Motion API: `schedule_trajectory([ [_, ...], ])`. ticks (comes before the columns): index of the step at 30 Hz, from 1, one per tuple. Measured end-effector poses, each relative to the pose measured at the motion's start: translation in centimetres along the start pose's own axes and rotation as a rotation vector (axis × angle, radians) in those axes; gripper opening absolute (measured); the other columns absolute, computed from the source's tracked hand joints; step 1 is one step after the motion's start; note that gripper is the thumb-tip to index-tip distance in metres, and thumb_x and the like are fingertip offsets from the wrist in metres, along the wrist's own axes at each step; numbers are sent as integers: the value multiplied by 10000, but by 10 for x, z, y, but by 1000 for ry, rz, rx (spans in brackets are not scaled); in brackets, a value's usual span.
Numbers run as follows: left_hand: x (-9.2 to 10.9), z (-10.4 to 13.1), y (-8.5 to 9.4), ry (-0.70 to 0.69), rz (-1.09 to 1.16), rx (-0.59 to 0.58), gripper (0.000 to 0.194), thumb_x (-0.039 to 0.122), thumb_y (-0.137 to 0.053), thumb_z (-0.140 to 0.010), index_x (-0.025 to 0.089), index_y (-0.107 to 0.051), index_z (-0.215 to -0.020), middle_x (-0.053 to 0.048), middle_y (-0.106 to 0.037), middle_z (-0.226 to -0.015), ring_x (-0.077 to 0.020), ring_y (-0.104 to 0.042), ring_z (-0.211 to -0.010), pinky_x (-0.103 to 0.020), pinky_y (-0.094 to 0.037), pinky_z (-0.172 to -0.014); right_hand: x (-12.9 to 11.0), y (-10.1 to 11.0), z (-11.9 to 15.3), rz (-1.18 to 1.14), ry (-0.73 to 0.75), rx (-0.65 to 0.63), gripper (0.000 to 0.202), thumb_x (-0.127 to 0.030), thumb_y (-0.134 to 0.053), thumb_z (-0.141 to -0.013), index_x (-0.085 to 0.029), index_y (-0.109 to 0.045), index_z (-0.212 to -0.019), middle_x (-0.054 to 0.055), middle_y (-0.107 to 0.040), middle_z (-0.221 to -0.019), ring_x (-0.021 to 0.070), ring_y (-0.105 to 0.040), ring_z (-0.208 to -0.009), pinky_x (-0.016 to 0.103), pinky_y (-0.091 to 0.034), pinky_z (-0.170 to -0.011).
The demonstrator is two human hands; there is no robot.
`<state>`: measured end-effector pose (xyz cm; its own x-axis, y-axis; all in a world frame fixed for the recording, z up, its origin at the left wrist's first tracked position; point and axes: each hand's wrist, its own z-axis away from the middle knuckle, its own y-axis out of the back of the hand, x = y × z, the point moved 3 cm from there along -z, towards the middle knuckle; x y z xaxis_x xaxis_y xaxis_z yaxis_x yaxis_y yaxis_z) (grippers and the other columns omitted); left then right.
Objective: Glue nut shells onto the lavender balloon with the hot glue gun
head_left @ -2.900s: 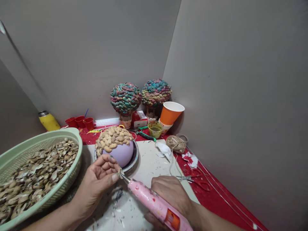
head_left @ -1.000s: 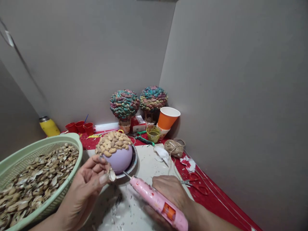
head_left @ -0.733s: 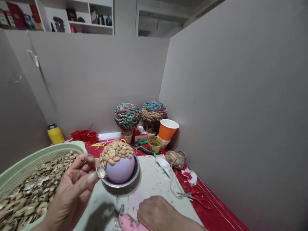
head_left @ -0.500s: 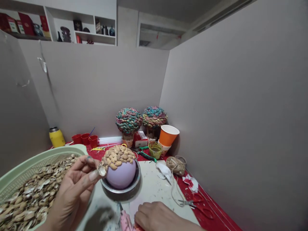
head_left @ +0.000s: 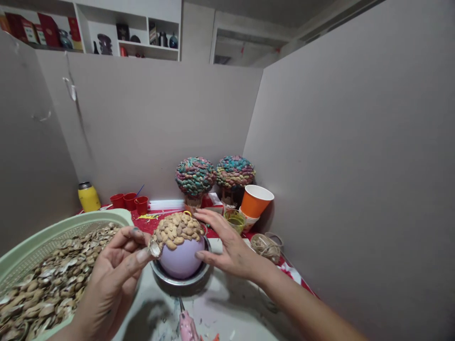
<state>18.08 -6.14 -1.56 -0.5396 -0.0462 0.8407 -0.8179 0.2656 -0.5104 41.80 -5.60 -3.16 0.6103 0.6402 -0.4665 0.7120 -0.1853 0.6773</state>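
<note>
Green basket of shells is sitting near left. Purple ball, its top capped with shells, is resting in a metal bowl at centre. Right hand is lying open against the ball's right side. Left hand is pinching one shell just left of the ball. Pink glue gun is lying near, untouched.

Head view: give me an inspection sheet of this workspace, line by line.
Surface: white board flecked with glue, over red cloth.
Job's things: purple ball in a metal bowl, top covered in shells; glue gun lying in front; basket of shells at left.
Clutter: orange cup, twine, red cups, yellow bottle, two painted shell balls.
Hands: left hand pinches a shell at the ball; right hand steadies the ball.
Cables: nothing seen.
Surroundings: grey partitions, shelves above.
</note>
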Motion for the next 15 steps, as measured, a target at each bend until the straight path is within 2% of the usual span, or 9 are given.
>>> schedule_trajectory([
  [3,-1,-1,1,-7,-15,-3,209,153,-751,-728,205,-622,-884,-12,-628,-866,-119,-584,-811,-182,-537,-753,26,-17,-20,-91,-30,-91,805,-531,-685,-791,-263,-308,-1450,115,-248,-1526,289,-232,-1398,487,-229,-1134],
  [6,-3,-2,2,-16,-32,-9,199,168,-753,-731,208,-620,-873,-9,-634,-851,-121,-584,-805,-185,-525,-753,40,-30,-31,-195,-51,-144,834,-583,-661,-787,-259,-297,-1464,112,-210,-1548,296,-194,-1417,498,-195,-1141],
  [11,-8,-2,3,-21,-69,25,250,188,-794,-685,208,-628,-871,-8,-642,-841,-129,-597,-792,-196,-517,-743,47,-41,-32,-248,-84,-128,764,-552,-664,-801,-256,-359,-1436,101,-297,-1519,283,-239,-1403,476,-191,-1145],
  [15,-13,-4,6,-25,-124,69,269,202,-811,-664,205,-632,-866,-8,-646,-836,-133,-600,-788,-199,-515,-730,51,-41,-28,-309,-159,-54,699,-536,-658,-806,-245,-419,-1394,99,-447,-1418,285,-414,-1299,456,-305,-1093],
])
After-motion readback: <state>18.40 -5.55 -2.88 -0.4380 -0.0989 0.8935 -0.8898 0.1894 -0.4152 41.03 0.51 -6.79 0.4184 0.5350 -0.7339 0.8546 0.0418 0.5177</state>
